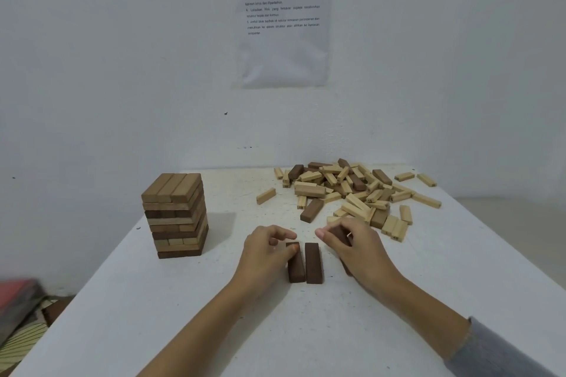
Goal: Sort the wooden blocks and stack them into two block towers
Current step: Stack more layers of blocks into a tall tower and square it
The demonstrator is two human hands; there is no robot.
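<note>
Here, the left hand (269, 251) curls its fingers onto a dark brown rectangular wooden block (296, 268) lying on the white worktop (214, 315). A matching second block (313, 263) lies just beside it, toward the right hand (355, 249), which grips another dark block (338, 236). A loose pile of pale and dark blocks (352, 193) lies beyond the right hand, and a stacked brown tower (176, 214) stands beyond and left of the left hand.

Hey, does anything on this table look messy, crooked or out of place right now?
Nothing looks damaged. The pile at the far right is an unsorted jumble of light and dark blocks, and one light block lies apart from it, toward the tower. The tower's layers look slightly uneven at their ends.
</note>
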